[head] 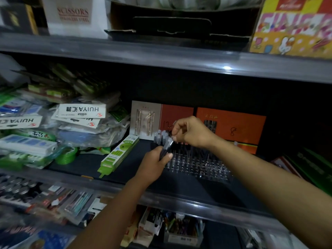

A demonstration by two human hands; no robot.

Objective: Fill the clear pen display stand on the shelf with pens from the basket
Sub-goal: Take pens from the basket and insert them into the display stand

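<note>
The clear pen display stand (194,163) sits on the dark middle shelf (179,184), in front of two orange boxes (231,126); most of its holes are vacant, with a few capped pens (160,136) upright at its rear left corner. The stand is judged rigid and light, so downward force should be kept small. The left hand (154,163) grips a small bundle of dark pens (166,147), fingers curled round the barrels. The right hand (190,132) pinches the cap end of one pen from that bundle, fingers closed on it. Pens are judged light, stiff and smooth; hold near the cap and lower vertically. The basket is not visible. Packaged stationery (59,123) crowds the shelf's left side; lighting is dim.
</note>
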